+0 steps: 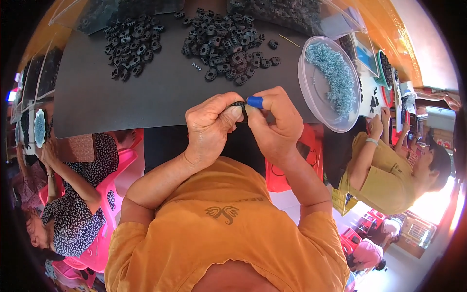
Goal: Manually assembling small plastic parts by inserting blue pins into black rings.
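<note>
Just past the table's near edge, my left hand [209, 119] pinches a small black plastic clip piece [238, 103] between thumb and forefinger. My right hand [278, 121] closes on the same piece from the other side, its forefinger wearing a blue finger cover [255, 101]. The fingertips hide most of the piece, and whether a spring is in it I cannot tell. Beyond my hands lies a large heap of similar black clip pieces [221, 41], with a second heap [134, 44] to its left. One loose metal spring [196, 66] rests beside the larger heap.
A clear round tub [311, 90] of small springs [333, 73] overhangs the dark table's [87, 97] right edge. A thin yellow stick [289, 40] lies near it. Clear bins of black pieces stand at the back. People sit working on both sides; a red stool [311, 146] is below.
</note>
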Available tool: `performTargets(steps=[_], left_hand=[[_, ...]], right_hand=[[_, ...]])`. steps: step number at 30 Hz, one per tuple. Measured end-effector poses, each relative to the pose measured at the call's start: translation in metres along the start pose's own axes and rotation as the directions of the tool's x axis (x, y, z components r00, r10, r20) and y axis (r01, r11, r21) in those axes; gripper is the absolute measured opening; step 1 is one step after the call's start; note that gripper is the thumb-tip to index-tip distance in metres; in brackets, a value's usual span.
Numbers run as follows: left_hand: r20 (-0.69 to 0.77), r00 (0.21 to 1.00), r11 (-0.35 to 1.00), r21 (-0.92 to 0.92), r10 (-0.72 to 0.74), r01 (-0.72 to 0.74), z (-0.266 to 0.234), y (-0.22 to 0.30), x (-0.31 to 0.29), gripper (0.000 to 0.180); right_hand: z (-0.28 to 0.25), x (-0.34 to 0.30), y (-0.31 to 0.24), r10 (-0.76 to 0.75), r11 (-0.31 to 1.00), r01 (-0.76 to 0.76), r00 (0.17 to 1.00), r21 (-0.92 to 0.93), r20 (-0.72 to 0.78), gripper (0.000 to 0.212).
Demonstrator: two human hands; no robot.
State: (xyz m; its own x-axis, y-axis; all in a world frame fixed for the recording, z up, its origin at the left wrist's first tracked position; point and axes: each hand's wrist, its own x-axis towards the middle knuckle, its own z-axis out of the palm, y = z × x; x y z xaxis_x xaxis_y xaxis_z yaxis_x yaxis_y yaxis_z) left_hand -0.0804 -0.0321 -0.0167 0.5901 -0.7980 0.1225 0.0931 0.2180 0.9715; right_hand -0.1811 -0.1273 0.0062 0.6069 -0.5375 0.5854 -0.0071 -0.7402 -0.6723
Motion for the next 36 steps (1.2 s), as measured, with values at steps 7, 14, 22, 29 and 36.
performTargets(steps=[7, 14, 22, 29, 36], left_hand=[[-0.021, 0.995, 0.989, -0.114, -0.095, 0.092, 0.0, -0.001, -0.003, 0.009], [-0.059, 0.998, 0.999, -0.007, -0.036, 0.035, 0.005, 0.0, -0.002, 0.008], [-0.051, 0.997, 0.997, 0.041, -0.059, 0.061, 0.001, 0.005, -0.003, 0.01], [-0.047, 0.991, 0.98, -0.159, -0.125, 0.116, -0.031, 0.011, -0.002, 0.016], [0.047, 0.999, 0.824, 0.566, 0.008, -0.033, -0.075, 0.037, 0.024, 0.014]], right_hand=[[-0.003, -0.003, -0.007, 0.017, 1.0, -0.017, 1.0, 0.01, 0.002, 0.021], [0.012, -0.01, 0.0, -0.103, 0.992, 0.095, 0.99, -0.079, -0.101, 0.022], [0.014, -0.012, -0.002, -0.117, 0.992, 0.11, 0.986, -0.065, -0.117, 0.022], [0.032, -0.002, -0.007, -0.043, 0.995, 0.05, 0.996, 0.091, -0.078, 0.02], [0.04, -0.009, -0.005, 0.146, 0.965, -0.118, 0.984, 0.232, -0.105, 0.023]])
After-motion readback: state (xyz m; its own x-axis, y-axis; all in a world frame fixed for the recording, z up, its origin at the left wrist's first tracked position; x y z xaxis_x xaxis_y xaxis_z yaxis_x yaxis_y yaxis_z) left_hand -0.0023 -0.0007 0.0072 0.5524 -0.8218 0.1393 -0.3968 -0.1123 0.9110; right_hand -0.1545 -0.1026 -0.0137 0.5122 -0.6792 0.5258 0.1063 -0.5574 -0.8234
